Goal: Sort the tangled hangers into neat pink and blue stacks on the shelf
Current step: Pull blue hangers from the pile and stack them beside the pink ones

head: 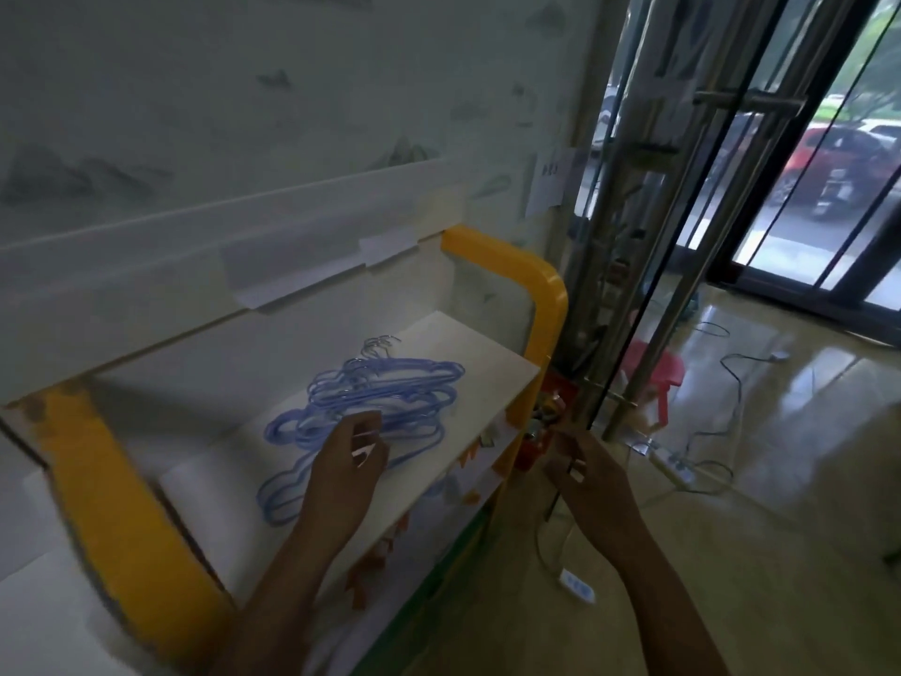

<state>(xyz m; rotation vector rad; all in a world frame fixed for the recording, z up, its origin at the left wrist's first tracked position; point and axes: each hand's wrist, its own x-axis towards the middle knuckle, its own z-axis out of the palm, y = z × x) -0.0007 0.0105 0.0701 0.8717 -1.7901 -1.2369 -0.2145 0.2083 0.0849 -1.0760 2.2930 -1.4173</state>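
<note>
Blue hangers [361, 412] lie in a loose tangled pile on the white shelf [487, 378], metal hooks toward the back wall. Shelf sits inside a yellow frame [546, 304]. Left hand [348, 461] hovers over the near edge of the pile, fingers loosely curled; whether it grips a hanger cannot be told through the blur. Right hand [585, 473] is off the shelf's right end, fingers loosely curled, apparently holding nothing. Pink stool [653, 368] stands beyond the frame on the glossy floor [780, 480].
</note>
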